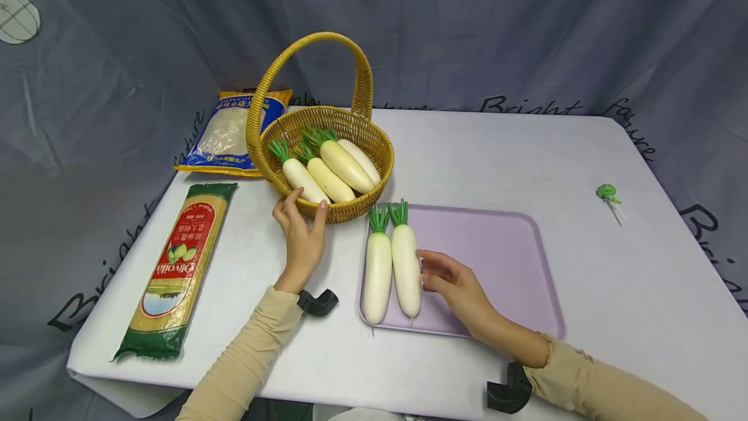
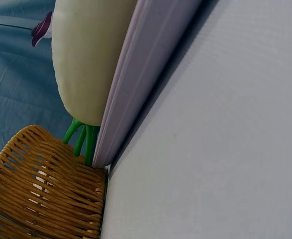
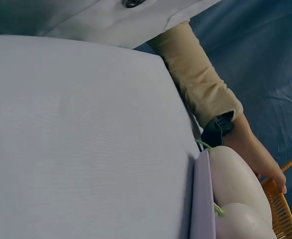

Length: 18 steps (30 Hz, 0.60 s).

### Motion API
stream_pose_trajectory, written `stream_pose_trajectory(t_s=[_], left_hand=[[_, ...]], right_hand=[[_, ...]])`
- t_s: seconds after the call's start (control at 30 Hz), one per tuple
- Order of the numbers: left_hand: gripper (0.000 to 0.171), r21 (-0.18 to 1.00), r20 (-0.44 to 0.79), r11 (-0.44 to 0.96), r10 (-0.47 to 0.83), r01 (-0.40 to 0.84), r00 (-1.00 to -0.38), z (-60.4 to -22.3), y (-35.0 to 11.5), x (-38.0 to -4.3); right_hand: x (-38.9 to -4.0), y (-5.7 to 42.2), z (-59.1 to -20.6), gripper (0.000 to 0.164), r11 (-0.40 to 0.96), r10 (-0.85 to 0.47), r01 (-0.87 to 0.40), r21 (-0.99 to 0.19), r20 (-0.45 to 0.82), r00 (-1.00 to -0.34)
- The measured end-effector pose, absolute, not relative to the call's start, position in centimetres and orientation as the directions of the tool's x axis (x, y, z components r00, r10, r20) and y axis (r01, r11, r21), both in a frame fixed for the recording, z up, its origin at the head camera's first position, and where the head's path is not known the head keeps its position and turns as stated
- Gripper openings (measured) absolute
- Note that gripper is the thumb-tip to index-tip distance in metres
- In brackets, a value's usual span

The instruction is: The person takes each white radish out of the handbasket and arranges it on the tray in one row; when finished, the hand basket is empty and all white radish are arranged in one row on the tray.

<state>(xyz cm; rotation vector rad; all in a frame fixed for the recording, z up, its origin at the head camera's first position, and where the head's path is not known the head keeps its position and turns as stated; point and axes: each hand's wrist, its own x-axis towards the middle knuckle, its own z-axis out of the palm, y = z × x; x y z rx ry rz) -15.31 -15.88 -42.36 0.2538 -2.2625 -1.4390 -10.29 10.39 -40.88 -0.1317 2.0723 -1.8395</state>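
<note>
one radish [image 1: 406,265] lies beside the loosely spread right hand [image 1: 461,288], the basket [image 1: 355,208] against the spread left hand [image 1: 302,239].

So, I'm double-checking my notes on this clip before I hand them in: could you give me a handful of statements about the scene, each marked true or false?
1. Two radishes lie side by side on the purple tray. True.
2. The basket holds four radishes. True.
3. The left hand grips the basket's handle. False: the left hand has its fingers at the near rim.
4. The right hand is next to a radish on the tray. True.
5. The lollipop is on the tray. False: the lollipop is on the table, right of the tray.
</note>
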Motion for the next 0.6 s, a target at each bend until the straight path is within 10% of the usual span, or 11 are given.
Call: stream_pose_trajectory(t_s=[0.6], left_hand=[[0.048, 0.893, 0.268, 0.444, -0.383, 0.078, -0.884, -42.4, -15.9, -15.3]], right_hand=[[-15.0, 8.1, -38.7, 0.041, -0.141, -0.295, 0.035, -0.989, 0.009, -0.956]])
